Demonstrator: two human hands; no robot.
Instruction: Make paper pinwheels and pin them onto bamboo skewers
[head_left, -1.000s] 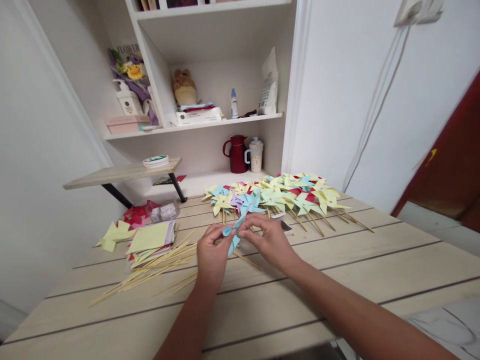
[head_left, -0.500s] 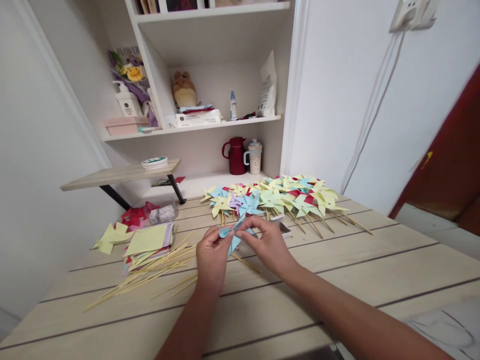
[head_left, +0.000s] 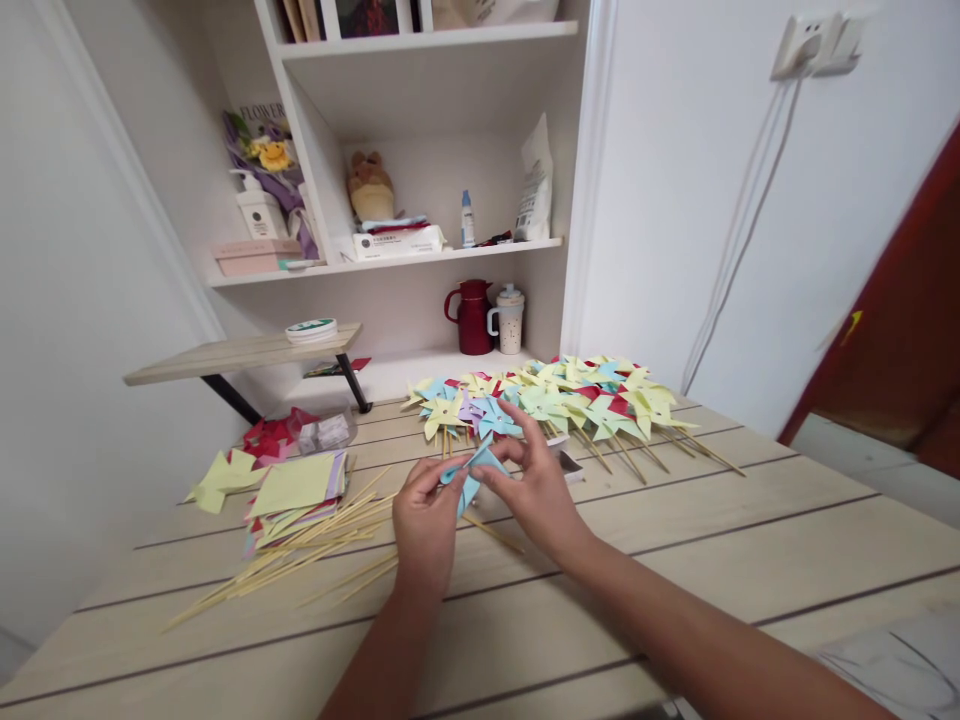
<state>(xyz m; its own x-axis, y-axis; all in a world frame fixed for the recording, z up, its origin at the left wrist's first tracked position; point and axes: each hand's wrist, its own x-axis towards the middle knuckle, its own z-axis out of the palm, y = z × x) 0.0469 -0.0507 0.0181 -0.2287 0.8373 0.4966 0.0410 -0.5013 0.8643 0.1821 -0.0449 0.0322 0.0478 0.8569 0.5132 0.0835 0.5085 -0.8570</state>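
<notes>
Both your hands, left point(head_left: 424, 522) and right point(head_left: 534, 487), still pinched the blue paper pinwheel point(head_left: 471, 470); your right fingers had lifted, above the wooden worktop point(head_left: 675, 540).

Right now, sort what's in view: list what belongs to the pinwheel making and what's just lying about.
In use: blue paper pinwheel held by left hand and right hand; bamboo sticks; coloured paper stack; finished pinwheels.

Lying about: red jug, speckled mug, soap dispenser, plush toy.

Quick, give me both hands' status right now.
Left hand: fingers pinch the blue paper pinwheel.
Right hand: fingers pinch the same pinwheel.
</notes>
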